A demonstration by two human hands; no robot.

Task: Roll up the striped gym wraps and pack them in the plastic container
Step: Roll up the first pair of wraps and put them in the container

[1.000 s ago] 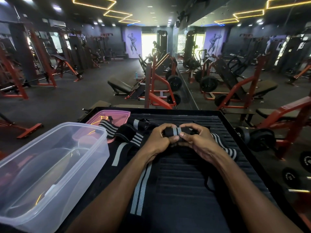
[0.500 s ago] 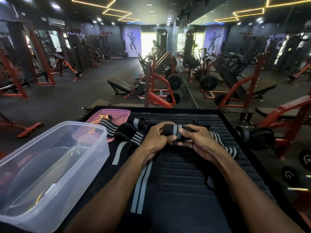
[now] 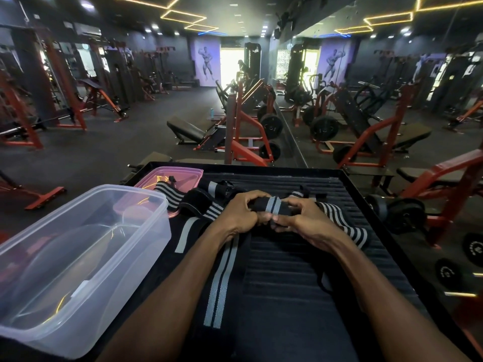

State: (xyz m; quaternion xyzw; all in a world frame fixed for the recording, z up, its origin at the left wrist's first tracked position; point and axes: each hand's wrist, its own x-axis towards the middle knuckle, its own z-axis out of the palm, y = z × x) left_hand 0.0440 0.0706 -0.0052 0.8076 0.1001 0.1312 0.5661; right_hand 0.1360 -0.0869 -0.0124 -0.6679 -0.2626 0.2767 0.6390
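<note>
Head view shows both hands, left grip (image 3: 241, 214) and right grip (image 3: 304, 220), pinching the half-rolled wrap (image 3: 271, 206) near the worktop's (image 3: 339, 257) far edge; a loosened pinch could let it unwind.

I've got a black wrap with grey stripes (image 3: 271, 208) half rolled into a tight bundle, its loose tail (image 3: 222, 278) running flat down the table toward me. More striped wraps (image 3: 206, 205) lie unrolled in a heap just left of it, one (image 3: 345, 228) trailing off right. The clear plastic container (image 3: 78, 257) sits open at far left, nothing inside.
</note>
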